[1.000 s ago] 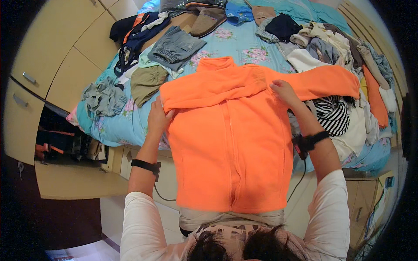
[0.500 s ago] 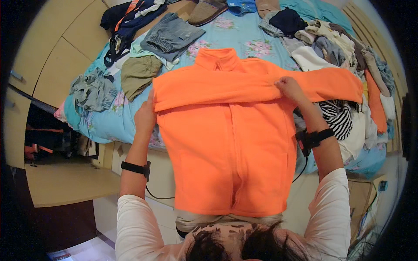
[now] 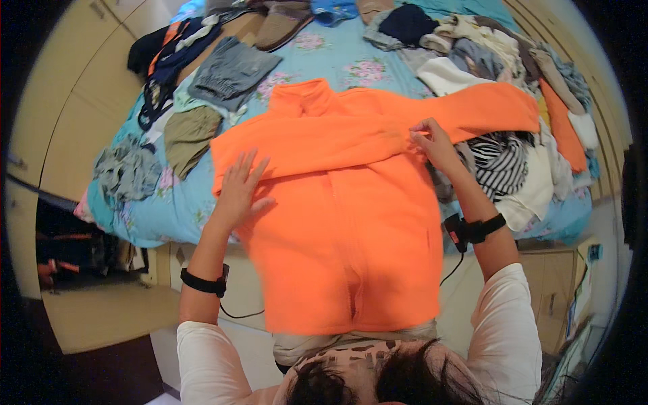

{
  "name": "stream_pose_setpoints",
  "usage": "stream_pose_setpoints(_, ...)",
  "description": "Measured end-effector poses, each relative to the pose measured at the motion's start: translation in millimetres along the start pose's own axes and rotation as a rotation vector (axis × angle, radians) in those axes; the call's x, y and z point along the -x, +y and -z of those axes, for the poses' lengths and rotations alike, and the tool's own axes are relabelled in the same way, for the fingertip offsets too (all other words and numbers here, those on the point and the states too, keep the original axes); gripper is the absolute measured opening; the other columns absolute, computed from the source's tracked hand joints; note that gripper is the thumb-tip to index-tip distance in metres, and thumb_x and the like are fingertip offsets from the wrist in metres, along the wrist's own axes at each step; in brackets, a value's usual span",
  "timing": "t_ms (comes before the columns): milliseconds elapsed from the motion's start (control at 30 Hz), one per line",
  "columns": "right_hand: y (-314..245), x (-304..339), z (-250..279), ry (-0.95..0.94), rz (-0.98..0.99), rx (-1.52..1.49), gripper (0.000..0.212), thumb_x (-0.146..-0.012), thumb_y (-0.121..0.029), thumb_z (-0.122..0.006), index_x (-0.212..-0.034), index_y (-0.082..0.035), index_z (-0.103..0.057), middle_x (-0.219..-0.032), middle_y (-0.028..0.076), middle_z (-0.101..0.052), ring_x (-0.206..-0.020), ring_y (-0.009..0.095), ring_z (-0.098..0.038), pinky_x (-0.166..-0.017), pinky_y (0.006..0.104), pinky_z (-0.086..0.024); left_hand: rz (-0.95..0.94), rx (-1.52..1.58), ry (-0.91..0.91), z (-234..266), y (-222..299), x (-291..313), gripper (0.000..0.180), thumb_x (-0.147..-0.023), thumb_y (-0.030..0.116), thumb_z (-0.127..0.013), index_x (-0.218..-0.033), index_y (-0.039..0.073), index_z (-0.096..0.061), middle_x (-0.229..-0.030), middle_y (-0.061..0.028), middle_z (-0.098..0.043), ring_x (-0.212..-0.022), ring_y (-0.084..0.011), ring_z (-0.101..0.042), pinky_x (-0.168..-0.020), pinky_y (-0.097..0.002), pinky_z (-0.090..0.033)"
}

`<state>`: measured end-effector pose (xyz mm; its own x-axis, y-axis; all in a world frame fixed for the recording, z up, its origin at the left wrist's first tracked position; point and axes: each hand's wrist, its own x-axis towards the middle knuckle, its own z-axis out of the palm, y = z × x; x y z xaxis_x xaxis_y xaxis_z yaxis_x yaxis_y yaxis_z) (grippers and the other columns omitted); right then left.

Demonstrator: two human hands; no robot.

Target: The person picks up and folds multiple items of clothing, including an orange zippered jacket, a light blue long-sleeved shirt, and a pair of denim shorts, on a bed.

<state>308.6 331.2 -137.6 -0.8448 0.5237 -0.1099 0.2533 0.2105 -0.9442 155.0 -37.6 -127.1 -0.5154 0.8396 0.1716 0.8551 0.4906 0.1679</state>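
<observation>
An orange zip-front fleece jacket lies front up, its collar toward the far side and its hem near my body. One sleeve is folded across the chest, while the other sleeve stretches out to the right. My left hand rests on the jacket's left edge below the folded sleeve, fingers spread. At the folded sleeve's cuff end is my right hand; its thumb and index finger are slightly apart, with orange cloth showing between them.
The bed has a blue floral sheet. Folded grey shorts, an olive garment and a crumpled grey-green one lie at left. Mixed clothes, including a striped piece, are heaped at right. An open cabinet stands at lower left.
My left hand has moved from the jacket's left edge onto its front, fingers spreading. My right hand has loosened its pinch at the cuff. The view has shifted slightly.
</observation>
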Motion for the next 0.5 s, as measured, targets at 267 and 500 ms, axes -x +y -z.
stream_pose_setpoints(267,20,37,113,0.463,-0.017,-0.321,0.037,-0.075,-0.022,-0.058,-0.100,0.002,-0.044,-0.088,0.007,-0.052,-0.077,0.014,-0.054,-0.064,0.0235,-0.045,0.001,-0.024,-0.100,-54,11,-6,0.067,-0.071,0.042,-0.054,-0.126,0.017,-0.026,-0.132,-0.0089,-0.020,-0.121,-0.0317,-0.018,-0.096,-0.0471,-0.013)
stream_pose_setpoints(500,35,-6,144,0.519,-0.170,-0.768,0.047,-0.074,-0.030,-0.059,-0.107,-0.001,-0.042,-0.103,0.014,-0.048,-0.088,0.021,-0.052,-0.073,0.0306,-0.043,0.009,0.002,-0.030,-66,9,0,0.065,-0.070,0.044,-0.053,-0.125,0.018,-0.029,-0.131,-0.0089,-0.023,-0.120,-0.0312,-0.019,-0.095,-0.0479,-0.013)
